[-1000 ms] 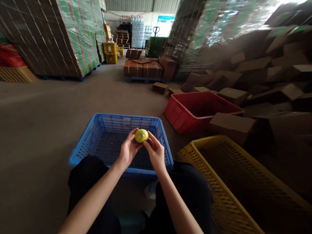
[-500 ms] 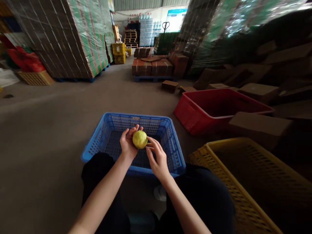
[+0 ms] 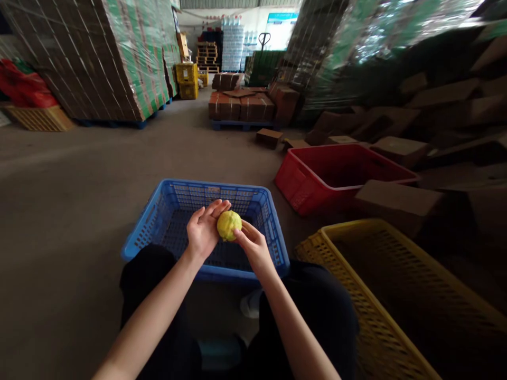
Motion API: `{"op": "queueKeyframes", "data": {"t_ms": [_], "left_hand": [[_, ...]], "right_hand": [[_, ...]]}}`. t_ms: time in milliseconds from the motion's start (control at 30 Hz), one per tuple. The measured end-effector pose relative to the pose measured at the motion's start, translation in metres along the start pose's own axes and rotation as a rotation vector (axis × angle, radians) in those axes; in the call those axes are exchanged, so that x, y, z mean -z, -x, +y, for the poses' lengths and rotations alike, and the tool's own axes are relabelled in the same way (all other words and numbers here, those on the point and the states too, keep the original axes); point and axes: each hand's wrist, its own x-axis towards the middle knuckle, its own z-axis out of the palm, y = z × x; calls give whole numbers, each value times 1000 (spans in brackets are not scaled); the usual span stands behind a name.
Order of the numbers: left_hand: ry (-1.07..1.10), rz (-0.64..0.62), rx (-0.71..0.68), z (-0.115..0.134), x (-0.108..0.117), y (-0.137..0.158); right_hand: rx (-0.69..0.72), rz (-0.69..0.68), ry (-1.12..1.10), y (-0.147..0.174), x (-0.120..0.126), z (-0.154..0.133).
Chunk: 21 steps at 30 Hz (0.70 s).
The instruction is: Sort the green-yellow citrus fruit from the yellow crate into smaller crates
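A round, bumpy yellow-green fruit [image 3: 228, 225] is held up above the blue plastic crate [image 3: 137, 240]. My right hand [image 3: 255, 247] grips it from the right, the thumb pressed on its near side and the fingers mostly behind it. On the fruit's left, my left hand [image 3: 203, 232] is open, palm up, with its fingers stretched out; whether it touches the fruit is hard to tell. The perforated blue crate stands on the floor in front of my knees, its slatted floor partly hidden by my hands.
Close on my right stands a yellow perforated crate [image 3: 330, 253], with a red plastic tub [image 3: 299, 184] beyond it. Cardboard boxes [image 3: 398, 203] are heaped at the right. Farther off are a pallet with brown cartons [image 3: 241, 108] and tall wrapped stacks [image 3: 138, 58].
My right hand has closed on the fruit, which has turned. My left hand's fingers have straightened and moved slightly off it. The view has shifted a little to the right.
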Motion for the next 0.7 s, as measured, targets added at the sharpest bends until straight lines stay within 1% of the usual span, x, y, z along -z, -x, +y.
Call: {"op": "queueKeyframes", "data": {"t_ms": [133, 233, 267, 333, 400, 433, 500, 567, 633, 700], "left_hand": [[-6, 26, 2, 3, -7, 0], [-102, 50, -23, -1, -8, -2], [-165, 85, -17, -3, -5, -3], [-329, 206, 21, -10, 4, -6], [-475, 332, 84, -17, 16, -10], [-521, 356, 136, -21, 21, -12], [-572, 318, 265, -26, 30, -16], [-605, 242, 383, -29, 33, -18], [-635, 206, 431, -30, 31, -20], [-652, 220, 440, -30, 27, -20]], "right_hand": [[-10, -36, -33, -1, 2, 0], [28, 8, -8, -2, 3, 0], [47, 28, 7, -2, 3, 0], [105, 68, 59, -1, 3, 1], [212, 126, 161, -1, 4, 2], [281, 160, 236, 0, 5, 3], [426, 216, 420, 2, 7, 4], [555, 212, 603, 3, 10, 5], [664, 162, 731, 5, 12, 5], [730, 116, 798, 6, 12, 4]]}}
